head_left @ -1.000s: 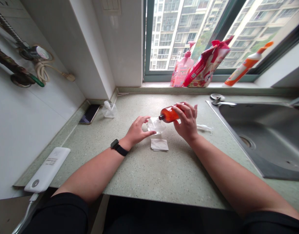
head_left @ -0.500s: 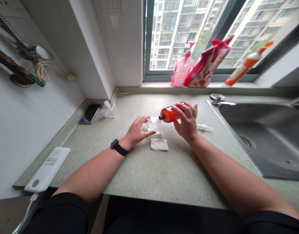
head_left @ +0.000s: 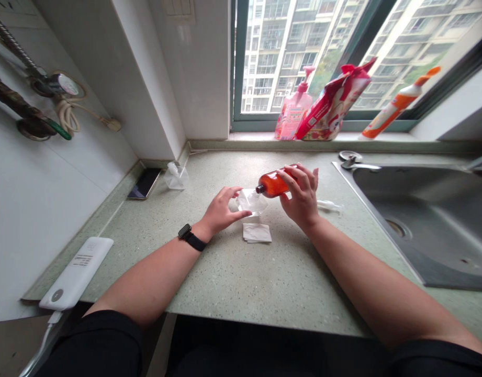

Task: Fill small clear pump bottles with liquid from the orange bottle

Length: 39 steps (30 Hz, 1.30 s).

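Note:
Tipped over with its neck pointing left, an amber bottle [head_left: 277, 183] lies in the grip of my right hand [head_left: 302, 196]. Its uncapped mouth is right above a clear plastic container [head_left: 251, 203], and something clear shows at the mouth. My left hand [head_left: 224, 209], with a black watch on the wrist, curls its thumb and fingers around the container's left side. Just in front of the container lies a folded white tissue [head_left: 257, 233]. A clear pump top [head_left: 330, 206] rests on the counter behind my right hand.
At the back left are a phone [head_left: 145, 183] and a clear plastic piece [head_left: 176, 176]. A white power bank [head_left: 76, 273] lies at the left front edge. On the right is a steel sink [head_left: 433, 230]. A pink pump bottle [head_left: 292, 115], a red bag [head_left: 331, 107] and an orange bottle [head_left: 393, 111] line the windowsill.

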Each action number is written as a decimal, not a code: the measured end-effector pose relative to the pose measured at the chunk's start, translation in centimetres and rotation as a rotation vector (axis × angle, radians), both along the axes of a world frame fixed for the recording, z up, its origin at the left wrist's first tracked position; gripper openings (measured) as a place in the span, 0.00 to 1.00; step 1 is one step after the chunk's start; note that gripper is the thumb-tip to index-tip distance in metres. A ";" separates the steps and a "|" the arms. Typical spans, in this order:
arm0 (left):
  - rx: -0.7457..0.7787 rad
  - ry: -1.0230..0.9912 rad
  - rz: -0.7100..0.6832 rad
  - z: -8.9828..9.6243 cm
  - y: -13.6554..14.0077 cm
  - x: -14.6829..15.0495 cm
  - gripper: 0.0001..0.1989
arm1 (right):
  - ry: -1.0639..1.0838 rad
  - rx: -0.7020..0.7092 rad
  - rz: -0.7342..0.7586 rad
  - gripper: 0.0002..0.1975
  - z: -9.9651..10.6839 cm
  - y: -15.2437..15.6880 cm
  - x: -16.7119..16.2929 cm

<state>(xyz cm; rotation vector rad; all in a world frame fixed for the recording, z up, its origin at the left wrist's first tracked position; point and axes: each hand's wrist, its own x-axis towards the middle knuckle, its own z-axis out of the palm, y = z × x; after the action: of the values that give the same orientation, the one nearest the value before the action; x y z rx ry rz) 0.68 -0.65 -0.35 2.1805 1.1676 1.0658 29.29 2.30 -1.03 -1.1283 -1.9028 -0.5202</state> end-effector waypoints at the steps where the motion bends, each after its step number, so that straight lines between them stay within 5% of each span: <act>1: 0.000 0.001 0.001 0.0 0.0 0.0 0.35 | -0.001 0.000 0.000 0.40 0.0 0.0 0.0; 39: 0.002 0.004 -0.007 0.0 0.0 0.0 0.36 | -0.001 0.005 0.005 0.44 -0.1 0.2 0.1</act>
<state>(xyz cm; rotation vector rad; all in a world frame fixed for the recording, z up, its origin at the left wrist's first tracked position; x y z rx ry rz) 0.66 -0.64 -0.36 2.1883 1.1600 1.0606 29.39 2.52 -1.16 -1.1201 -1.9036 -0.5218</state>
